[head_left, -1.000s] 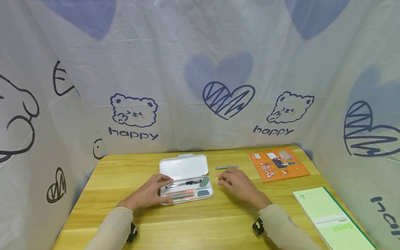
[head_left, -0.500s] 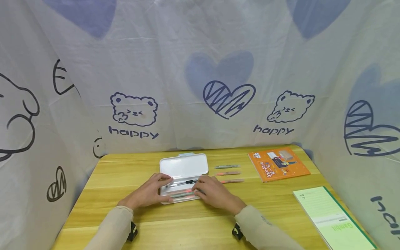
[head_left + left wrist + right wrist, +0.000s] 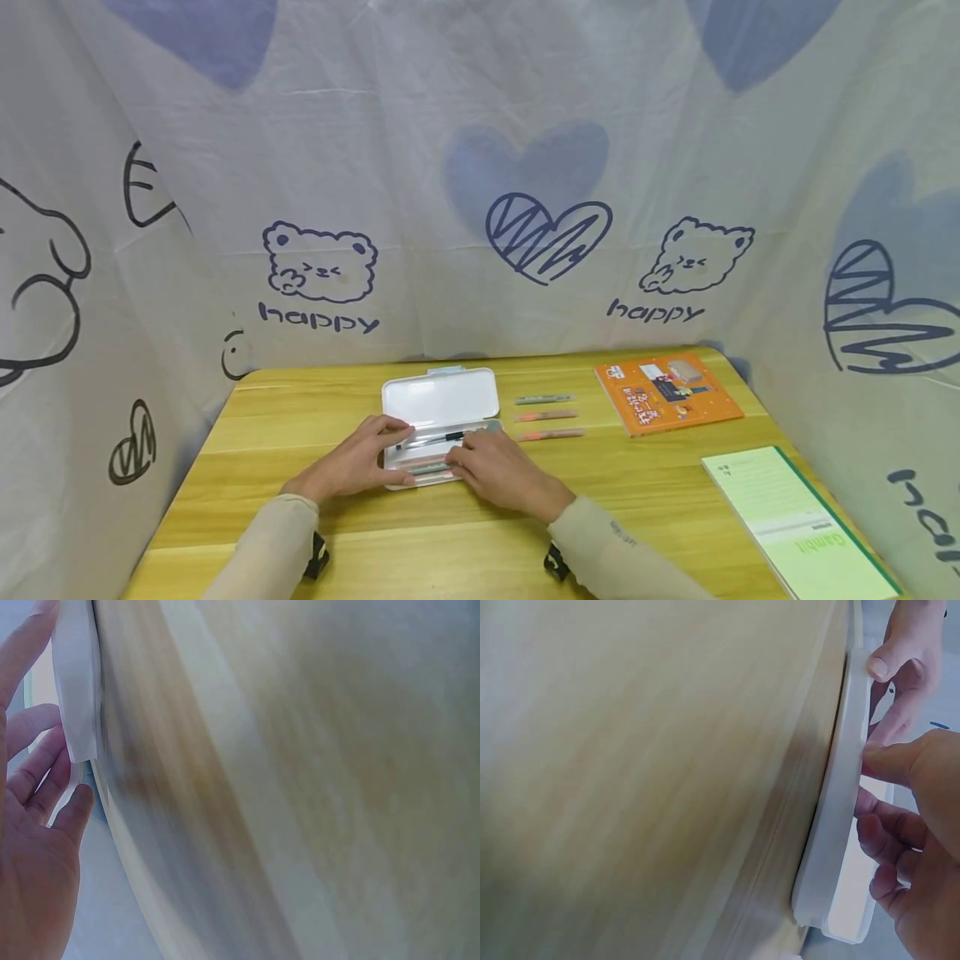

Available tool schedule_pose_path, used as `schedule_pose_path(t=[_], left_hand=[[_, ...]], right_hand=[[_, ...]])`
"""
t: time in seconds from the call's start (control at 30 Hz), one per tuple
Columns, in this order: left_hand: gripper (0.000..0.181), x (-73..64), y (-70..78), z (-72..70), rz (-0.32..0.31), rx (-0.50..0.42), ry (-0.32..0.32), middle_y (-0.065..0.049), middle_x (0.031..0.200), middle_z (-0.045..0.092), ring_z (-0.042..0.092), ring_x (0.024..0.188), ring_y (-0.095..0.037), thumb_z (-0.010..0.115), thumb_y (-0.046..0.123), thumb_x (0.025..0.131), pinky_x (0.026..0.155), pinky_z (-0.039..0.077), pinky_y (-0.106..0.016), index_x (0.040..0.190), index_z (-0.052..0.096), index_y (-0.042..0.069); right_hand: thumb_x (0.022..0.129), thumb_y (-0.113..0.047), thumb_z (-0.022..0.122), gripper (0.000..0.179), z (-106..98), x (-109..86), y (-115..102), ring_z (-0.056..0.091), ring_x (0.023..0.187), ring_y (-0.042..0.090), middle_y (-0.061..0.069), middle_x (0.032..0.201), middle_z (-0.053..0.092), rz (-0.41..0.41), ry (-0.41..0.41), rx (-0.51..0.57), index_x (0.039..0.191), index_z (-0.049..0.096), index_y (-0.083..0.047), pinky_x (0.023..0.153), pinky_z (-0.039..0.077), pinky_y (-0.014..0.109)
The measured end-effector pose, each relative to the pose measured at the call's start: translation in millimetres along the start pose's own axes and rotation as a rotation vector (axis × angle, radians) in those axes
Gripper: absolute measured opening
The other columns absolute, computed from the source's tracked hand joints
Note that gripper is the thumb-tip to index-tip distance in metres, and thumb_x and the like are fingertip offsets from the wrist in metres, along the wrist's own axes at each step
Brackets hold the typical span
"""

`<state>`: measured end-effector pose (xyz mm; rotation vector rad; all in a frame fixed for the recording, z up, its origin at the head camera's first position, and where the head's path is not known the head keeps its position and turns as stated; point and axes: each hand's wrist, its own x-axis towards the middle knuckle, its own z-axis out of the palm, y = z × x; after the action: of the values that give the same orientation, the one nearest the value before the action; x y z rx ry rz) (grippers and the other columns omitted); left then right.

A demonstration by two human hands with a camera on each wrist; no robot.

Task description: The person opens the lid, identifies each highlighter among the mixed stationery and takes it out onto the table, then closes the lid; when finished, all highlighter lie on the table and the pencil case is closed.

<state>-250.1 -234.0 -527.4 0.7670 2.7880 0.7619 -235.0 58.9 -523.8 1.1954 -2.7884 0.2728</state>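
Left hand (image 3: 360, 463): gripping the pencil case (image 3: 423, 457) at its left end.
Right hand (image 3: 504, 472): fingers bent at the near side; cannot tell whether they pinch anything.
Pencil case: on the worktop (image 3: 420, 550), long axis left to right, right end slightly farther away, lid (image 3: 440, 398) open behind.
Black pen (image 3: 453, 436): inside, lying lengthwise.

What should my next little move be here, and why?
Probably pinch a marker in the open pencil case with your right hand and lift it out: that hand is right by it, your left hand holds the case's left end, and three markers lie lined up on the table.
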Motion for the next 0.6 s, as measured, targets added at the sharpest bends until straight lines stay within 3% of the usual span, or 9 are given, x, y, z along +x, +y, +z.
schedule_pose_path(t=[0.17,0.3,0.6], left_hand=[[0.091,-0.2,-0.2,-0.6,0.0,-0.001,-0.001,-0.009,0.16,0.053,0.047,0.149,-0.032,0.085,0.058,0.091,0.125,0.044,-0.057,0.159,0.055,0.006],[0.091,-0.2,-1.0,-0.7,0.002,0.01,0.004,-0.009,0.16,0.053,0.047,0.149,-0.032,0.085,0.058,0.091,0.124,0.044,-0.057,0.159,0.056,0.006],[0.093,0.9,-1.9,1.0,-0.004,-0.003,0.0,-0.01,0.161,0.052,0.046,0.15,-0.033,0.085,0.059,0.09,0.125,0.043,-0.058,0.16,0.054,0.006]], right_hand=[[0.111,-0.028,0.065,0.021,0.2,1.0,-2.0,0.061,0.09,0.01,-0.004,0.103,0.072,0.014,0.017,0.015,0.125,0.078,-0.02,0.084,0.053,0.029],[0.11,-0.025,0.067,0.017,3.7,2.8,-2.0,0.065,0.093,0.013,-0.004,0.106,0.074,0.02,0.097,0.03,0.119,0.08,-0.018,0.086,0.056,0.032],[0.107,-0.021,0.072,0.008,4.8,2.1,4.0,0.064,0.085,0.015,-0.003,0.094,0.069,-0.007,0.249,-0.022,0.103,0.078,-0.018,0.08,0.054,0.034]])
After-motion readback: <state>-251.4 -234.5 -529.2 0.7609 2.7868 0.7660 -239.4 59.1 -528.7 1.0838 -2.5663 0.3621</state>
